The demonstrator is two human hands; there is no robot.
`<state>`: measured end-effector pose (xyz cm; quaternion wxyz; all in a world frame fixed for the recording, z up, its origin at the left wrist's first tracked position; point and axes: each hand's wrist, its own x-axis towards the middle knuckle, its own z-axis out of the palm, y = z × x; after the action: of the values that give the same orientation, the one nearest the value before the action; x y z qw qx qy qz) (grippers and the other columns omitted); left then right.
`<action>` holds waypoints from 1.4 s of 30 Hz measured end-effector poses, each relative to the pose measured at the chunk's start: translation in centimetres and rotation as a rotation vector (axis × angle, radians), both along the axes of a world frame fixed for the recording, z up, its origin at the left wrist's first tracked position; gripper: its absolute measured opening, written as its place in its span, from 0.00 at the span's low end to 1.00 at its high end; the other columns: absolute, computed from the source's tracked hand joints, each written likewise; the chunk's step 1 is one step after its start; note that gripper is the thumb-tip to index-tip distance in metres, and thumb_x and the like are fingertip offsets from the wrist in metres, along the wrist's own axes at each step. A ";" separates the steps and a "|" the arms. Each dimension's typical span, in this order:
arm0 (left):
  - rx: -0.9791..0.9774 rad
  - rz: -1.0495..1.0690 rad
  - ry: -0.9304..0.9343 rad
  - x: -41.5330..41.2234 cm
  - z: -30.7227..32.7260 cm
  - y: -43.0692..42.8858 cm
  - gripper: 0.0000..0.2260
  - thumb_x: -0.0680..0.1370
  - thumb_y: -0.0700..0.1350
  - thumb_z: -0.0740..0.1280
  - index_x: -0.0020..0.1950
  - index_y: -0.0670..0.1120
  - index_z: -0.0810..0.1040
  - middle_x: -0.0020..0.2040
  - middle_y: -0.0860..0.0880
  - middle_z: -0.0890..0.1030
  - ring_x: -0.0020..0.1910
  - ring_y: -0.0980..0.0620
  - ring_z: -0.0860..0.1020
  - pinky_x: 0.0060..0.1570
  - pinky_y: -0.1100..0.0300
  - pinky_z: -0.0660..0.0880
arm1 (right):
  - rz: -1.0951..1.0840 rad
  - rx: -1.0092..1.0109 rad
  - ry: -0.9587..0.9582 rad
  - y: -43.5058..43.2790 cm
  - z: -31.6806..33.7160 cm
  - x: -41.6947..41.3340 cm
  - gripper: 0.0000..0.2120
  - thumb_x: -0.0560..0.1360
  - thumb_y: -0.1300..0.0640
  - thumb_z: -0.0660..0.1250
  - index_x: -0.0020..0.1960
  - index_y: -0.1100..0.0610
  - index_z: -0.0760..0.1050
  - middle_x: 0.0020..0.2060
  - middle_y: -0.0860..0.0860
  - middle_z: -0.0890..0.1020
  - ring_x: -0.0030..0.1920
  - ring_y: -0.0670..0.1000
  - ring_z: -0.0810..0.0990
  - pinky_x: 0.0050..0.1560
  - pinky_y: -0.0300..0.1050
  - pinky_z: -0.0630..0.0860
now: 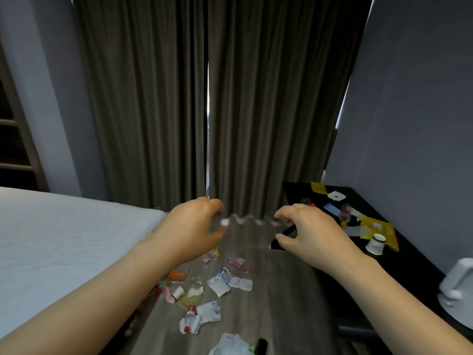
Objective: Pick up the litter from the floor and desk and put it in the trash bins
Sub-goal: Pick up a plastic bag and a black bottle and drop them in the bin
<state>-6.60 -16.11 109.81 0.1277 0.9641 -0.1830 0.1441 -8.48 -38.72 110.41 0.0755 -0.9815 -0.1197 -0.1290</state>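
The left hand (194,226) and right hand (309,231) each pinch an end of a blurred clear plastic piece (249,226), held up right of the bed (64,239). Under it, litter (204,290) strews the floor (281,290) beside the bed. Farther right, the bench (409,265) carries yellow wrappers (378,226), a paper cup (375,243) and a white kettle (458,288).

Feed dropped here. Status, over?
Left hand and right hand grip a blurred clear plastic piece between them. Floor litter and desk litter uncollected. Nothing in the way.

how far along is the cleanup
Nothing looks done: no bin in view. In hand: left hand and right hand hold a blurred clear plastic piece between them. Left: wrappers and small bottles on the floor, plus papers and a cup on the black desk.
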 end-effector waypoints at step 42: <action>0.169 -0.145 0.820 43.3 -66.1 -9.5 0.22 0.74 0.53 0.67 0.66 0.47 0.72 0.59 0.46 0.77 0.57 0.47 0.77 0.56 0.57 0.74 | -0.429 0.289 0.873 -10.7 -64.4 37.6 0.23 0.73 0.50 0.71 0.65 0.55 0.72 0.58 0.54 0.80 0.55 0.53 0.79 0.51 0.42 0.75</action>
<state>36.73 -25.63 43.75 0.1201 0.9333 -0.1954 -0.2762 29.12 -49.38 46.01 0.2254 -0.9258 0.1463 0.2657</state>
